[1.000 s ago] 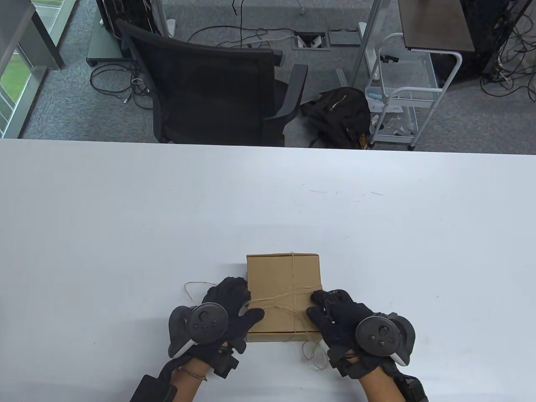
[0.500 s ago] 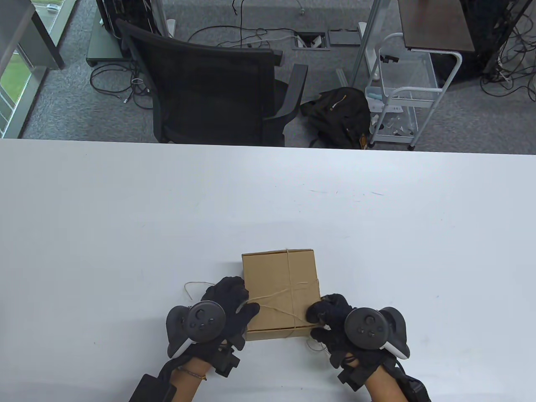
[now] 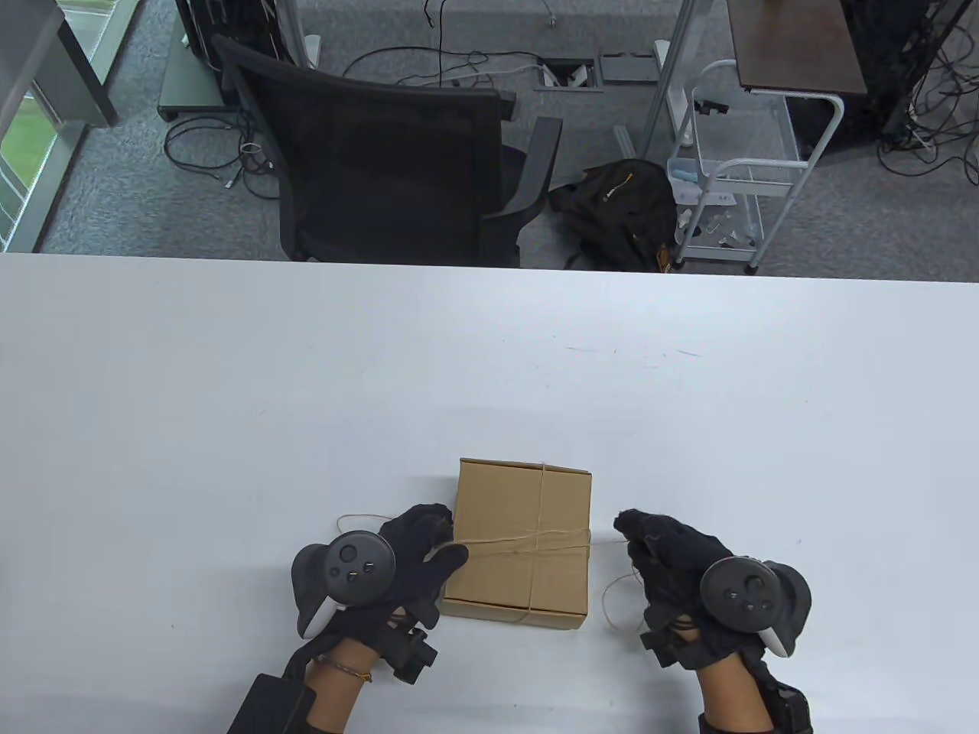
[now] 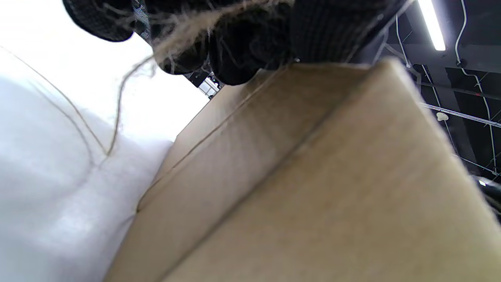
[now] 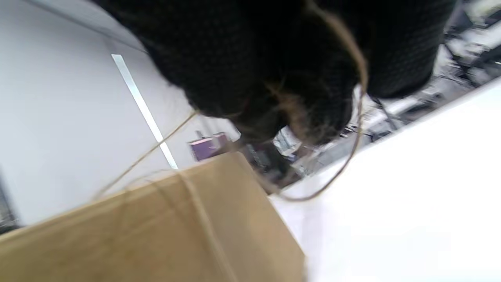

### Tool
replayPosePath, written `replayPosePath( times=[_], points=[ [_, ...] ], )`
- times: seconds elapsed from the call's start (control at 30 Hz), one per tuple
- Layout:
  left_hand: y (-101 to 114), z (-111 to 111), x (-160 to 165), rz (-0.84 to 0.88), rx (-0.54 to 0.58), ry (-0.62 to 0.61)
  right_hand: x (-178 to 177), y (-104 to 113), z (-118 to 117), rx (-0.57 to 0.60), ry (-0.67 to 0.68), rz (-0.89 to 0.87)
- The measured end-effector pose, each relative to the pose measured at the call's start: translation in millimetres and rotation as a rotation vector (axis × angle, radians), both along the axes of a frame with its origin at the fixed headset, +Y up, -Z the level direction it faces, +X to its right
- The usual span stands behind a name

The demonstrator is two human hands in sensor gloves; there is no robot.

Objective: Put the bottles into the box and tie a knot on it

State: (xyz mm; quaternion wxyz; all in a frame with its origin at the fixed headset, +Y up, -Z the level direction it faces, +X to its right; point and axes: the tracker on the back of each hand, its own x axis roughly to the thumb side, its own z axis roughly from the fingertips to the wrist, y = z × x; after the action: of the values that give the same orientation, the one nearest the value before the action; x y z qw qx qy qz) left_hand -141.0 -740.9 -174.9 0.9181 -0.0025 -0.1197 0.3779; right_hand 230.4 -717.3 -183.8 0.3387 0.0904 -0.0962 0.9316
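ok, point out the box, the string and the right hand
box (image 3: 497, 505): table view, bare top face, far left part.
string (image 3: 528, 541): table view, strands crossing the lid.
right hand (image 3: 673, 554): table view, gloved back of the hand.

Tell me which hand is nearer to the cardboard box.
Left. The left hand is against the cardboard box at its left edge, thumb over the top; the right hand is off to its right, clear of it, pulling twine.

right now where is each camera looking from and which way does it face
Table view: above the table, looking down at the box; left hand, right hand and forearms show.
Left wrist view: low beside the box, tilted up; left fingers hold twine.
Right wrist view: tilted, beside the box; right fingers hold twine.
All share box and twine.
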Motion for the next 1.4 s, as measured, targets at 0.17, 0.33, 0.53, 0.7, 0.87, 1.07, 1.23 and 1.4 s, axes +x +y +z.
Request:
replayPosePath(
  times=[0.17,0.33,0.53,0.7,0.87,1.07,1.23,1.4],
  points=[
    [0.7,1.6,1.4,-0.023,0.015,0.008,22.5,-10.3,-1.5,-0.055,-0.142,-0.192],
    [0.3,1.6,1.6,-0.021,0.014,0.007,14.2,-1.2,4.2,0.088,0.043,-0.404],
    [1.9,4.8,5.1,-0.046,0.039,0.004,-66.5,-10.7,15.1,-0.057,0.511,-0.025],
    [18.0,7.4,-2.2,-0.004,0.073,-0.053,-98.3,-27.6,18.2,-0.140,0.536,0.274],
    [30.2,2.9,-17.7,0.190,-0.003,-0.194,-96.2,-29.0,18.3,-0.101,0.521,0.219],
    [26.8,-2.5,-23.3,0.308,-0.159,-0.428,-96.2,-29.8,17.7,-0.071,0.514,0.203],
    [30.7,1.7,-9.7,0.134,-0.157,-0.502,-96.8,-29.3,17.7,-0.074,0.521,0.215],
    [32.4,3.5,-6.2,-0.145,-0.102,-0.425,-97.7,-29.2,18.6,-0.068,0.535,0.244]
  ],
)
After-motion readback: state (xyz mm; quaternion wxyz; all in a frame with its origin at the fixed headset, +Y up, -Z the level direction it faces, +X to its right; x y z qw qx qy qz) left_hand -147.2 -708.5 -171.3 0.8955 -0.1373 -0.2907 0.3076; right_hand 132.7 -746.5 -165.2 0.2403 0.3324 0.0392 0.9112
